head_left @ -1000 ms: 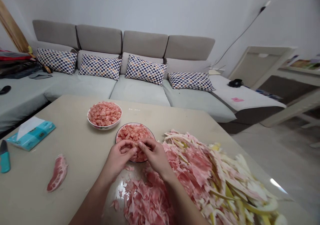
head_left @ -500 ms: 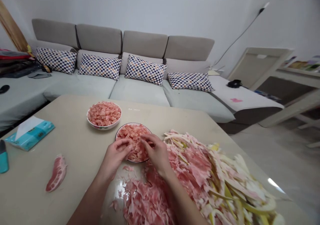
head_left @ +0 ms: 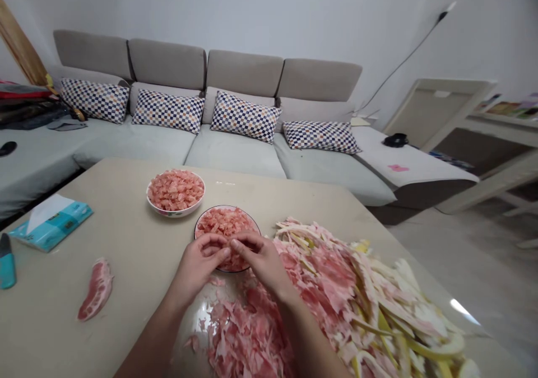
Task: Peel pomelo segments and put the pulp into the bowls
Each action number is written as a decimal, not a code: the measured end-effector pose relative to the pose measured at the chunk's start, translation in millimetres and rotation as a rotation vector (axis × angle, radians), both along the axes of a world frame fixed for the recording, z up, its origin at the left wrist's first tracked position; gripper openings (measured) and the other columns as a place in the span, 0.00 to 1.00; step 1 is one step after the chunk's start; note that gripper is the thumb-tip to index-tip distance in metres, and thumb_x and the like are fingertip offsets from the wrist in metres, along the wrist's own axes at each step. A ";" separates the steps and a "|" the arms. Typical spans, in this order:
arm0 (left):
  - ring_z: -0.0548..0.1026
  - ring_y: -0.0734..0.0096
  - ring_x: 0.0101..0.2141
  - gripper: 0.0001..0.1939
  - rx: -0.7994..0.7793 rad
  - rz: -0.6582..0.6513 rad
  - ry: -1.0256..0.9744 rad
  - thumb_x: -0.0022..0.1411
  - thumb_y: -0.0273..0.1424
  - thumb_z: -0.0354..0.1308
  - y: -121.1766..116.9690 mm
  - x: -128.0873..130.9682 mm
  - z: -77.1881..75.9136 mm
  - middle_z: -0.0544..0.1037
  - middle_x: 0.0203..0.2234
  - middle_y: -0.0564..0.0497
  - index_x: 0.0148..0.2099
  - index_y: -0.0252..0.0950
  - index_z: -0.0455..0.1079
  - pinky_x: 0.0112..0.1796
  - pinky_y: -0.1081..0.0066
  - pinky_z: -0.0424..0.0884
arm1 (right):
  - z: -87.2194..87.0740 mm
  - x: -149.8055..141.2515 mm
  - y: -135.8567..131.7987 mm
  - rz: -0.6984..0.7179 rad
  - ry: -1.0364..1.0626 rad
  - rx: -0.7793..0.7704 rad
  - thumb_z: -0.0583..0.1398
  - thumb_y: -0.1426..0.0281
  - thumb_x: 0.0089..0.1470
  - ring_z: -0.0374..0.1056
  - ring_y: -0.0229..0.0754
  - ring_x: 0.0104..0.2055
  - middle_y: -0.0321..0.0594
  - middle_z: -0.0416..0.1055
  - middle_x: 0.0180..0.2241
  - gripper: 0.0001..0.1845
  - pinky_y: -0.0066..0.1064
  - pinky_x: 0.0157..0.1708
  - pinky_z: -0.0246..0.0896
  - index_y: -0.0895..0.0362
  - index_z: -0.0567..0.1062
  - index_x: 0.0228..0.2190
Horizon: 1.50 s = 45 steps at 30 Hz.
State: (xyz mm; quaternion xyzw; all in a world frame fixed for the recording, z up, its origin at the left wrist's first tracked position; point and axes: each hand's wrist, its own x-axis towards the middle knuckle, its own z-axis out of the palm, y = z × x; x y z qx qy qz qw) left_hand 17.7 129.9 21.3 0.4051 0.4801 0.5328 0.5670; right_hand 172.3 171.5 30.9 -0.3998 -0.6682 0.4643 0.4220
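My left hand [head_left: 197, 266] and my right hand [head_left: 259, 263] meet fingertip to fingertip over the near edge of a bowl [head_left: 249, 219] filled with pink pomelo flesh. Both hands are closed in a pinch on a small piece of pink pomelo held between them, mostly hidden by the fingers. A second, white bowl [head_left: 175, 191] of peeled pomelo pieces stands just behind and to the left. One unpeeled pomelo segment [head_left: 96, 289] lies on the table to my left.
A large heap of pink membrane and yellow-white peel [head_left: 336, 294] covers the table's right and near side. A tissue pack [head_left: 49, 222] and a teal-handled knife [head_left: 7, 255] lie at the left edge. A grey sofa [head_left: 218, 143] with checked cushions stands behind the beige table [head_left: 126, 238].
Half a second ago my hands were slightly apart over the bowl; now the fingertips have come back together, as they were a second ago.
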 end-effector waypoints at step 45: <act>0.77 0.69 0.33 0.13 -0.016 0.028 -0.118 0.47 0.32 0.69 1.5 1.5 6.5 0.80 0.31 0.50 0.36 0.35 0.74 0.37 0.73 0.71 | -0.1 -1.6 -2.4 0.035 0.179 -0.243 0.65 0.57 0.48 0.72 0.41 0.32 0.37 0.76 0.30 0.14 0.29 0.33 0.66 0.56 0.77 0.30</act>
